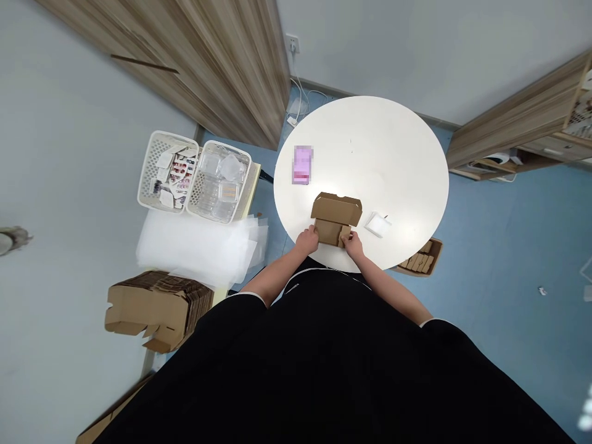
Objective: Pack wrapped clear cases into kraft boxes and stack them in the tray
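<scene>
Gripping a cardboard box (335, 216) between the left hand (306, 240) and right hand (354, 245), fingers closed on its near sides

And here we go, both arms stretched out front, the left forearm (277, 269) and the right forearm (386, 285) angling inward and converging toward the middle! The left hand (306, 241) sits low and turned in, its fingers (314, 229) curled forward, while the right hand (353, 245) mirrors it from the other side, knuckles up, wrists slightly bent. The two hands are near each other, not touching, and both are busy!
</scene>
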Available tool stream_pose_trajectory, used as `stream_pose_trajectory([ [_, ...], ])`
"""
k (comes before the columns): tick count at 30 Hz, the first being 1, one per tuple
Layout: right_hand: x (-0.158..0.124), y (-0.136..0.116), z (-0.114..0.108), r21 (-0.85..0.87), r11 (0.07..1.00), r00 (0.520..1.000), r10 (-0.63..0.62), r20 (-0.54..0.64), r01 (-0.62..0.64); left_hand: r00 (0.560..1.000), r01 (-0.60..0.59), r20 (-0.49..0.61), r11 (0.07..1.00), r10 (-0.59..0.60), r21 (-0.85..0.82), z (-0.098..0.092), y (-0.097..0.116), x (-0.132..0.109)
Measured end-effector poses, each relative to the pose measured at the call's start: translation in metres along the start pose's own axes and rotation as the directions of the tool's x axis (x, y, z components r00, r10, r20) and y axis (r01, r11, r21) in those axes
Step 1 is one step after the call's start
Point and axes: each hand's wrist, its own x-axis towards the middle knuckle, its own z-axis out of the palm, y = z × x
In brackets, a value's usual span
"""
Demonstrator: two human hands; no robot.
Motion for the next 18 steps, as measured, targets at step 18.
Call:
stream_pose_trajectory([
  [18,0.009,-0.017,-0.005,-0.347,0.933,0.995,0.096,-0.011,-0.093,1.0,0.013,-0.004,1.0,-0.013,0.026,0.012,0.004,0.003],
])
